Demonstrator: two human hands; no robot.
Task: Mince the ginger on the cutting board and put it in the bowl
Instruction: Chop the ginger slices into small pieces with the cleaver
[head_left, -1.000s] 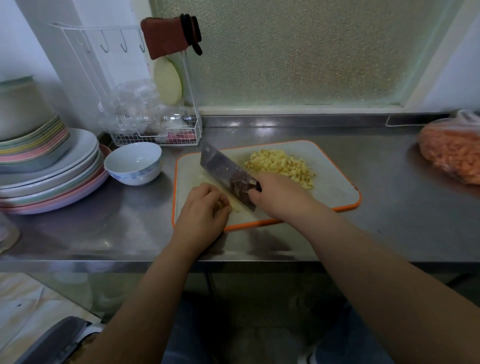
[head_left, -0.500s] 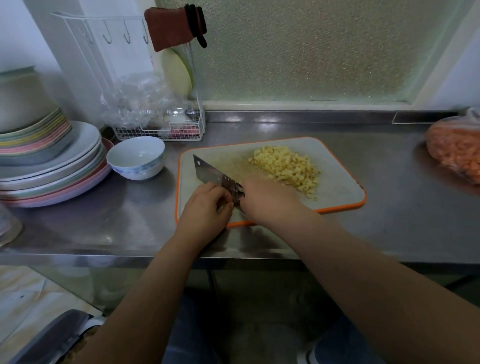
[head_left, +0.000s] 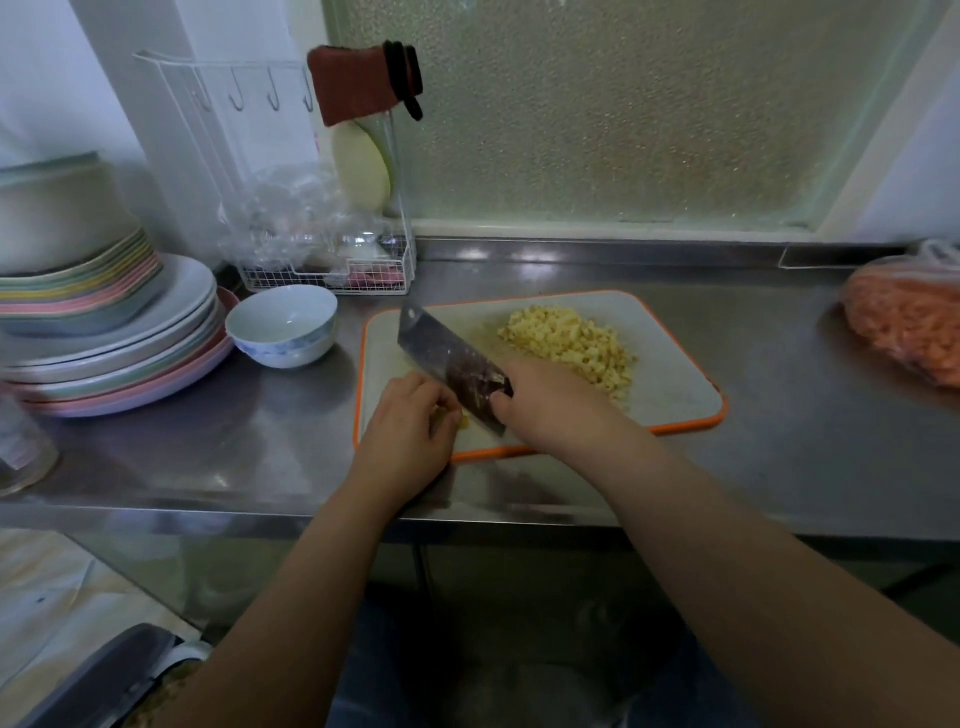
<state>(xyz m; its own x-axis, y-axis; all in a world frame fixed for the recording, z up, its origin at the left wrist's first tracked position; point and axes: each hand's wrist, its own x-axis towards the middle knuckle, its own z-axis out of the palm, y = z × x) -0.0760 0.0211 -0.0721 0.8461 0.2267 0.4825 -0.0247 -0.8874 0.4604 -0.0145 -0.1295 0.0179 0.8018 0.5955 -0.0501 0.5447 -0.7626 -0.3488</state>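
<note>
A white cutting board (head_left: 670, 374) with an orange rim lies on the steel counter. A heap of minced yellow ginger (head_left: 569, 345) sits on its far middle. My right hand (head_left: 550, 402) grips the handle of a cleaver (head_left: 447, 361), whose blade is raised and slants toward the far left. My left hand (head_left: 410, 428) curls over a small piece of ginger (head_left: 462, 420) at the board's near left, right beside the blade. An empty white bowl (head_left: 283, 325) with blue marks stands left of the board.
A stack of plates (head_left: 114, 343) with a pot on top fills the left of the counter. A wire rack (head_left: 332, 275) holding plastic bags stands at the back. A bag of orange food (head_left: 904, 322) lies far right. A glass jar (head_left: 21, 441) sits near left.
The cleaver blade came down beside my left hand half a second ago and has now lifted again above the board. My left hand stays on the ginger piece.
</note>
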